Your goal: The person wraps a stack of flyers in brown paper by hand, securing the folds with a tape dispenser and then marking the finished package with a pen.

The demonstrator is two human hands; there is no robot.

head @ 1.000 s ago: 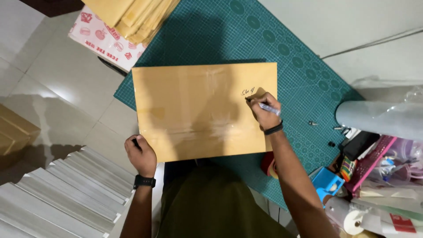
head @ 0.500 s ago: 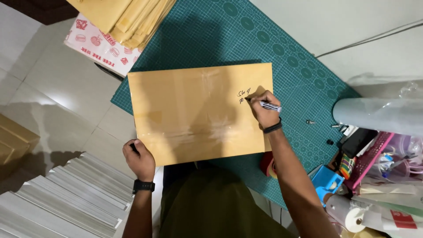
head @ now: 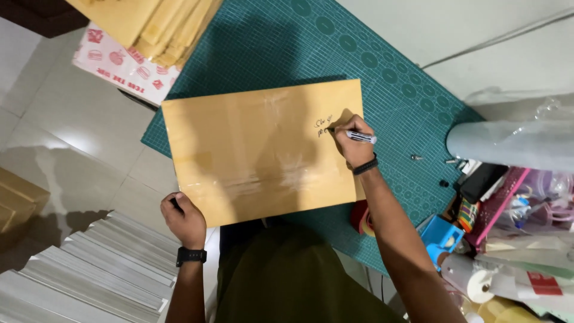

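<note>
A large brown envelope lies flat on a green cutting mat. My right hand grips a white marker pen, its tip on the envelope's upper right part beside a few handwritten marks. My left hand pinches the envelope's near left corner, with a small dark object tucked in the fingers. Both wrists wear dark bands.
A stack of brown envelopes rests on a printed white box at the top left. Grey stacked sheets lie at the lower left. A clear film roll, tape rolls, a blue dispenser and small tools crowd the right.
The pen has moved down to a second line of writing, and more marks show on the envelope. My left hand keeps its hold on the corner.
</note>
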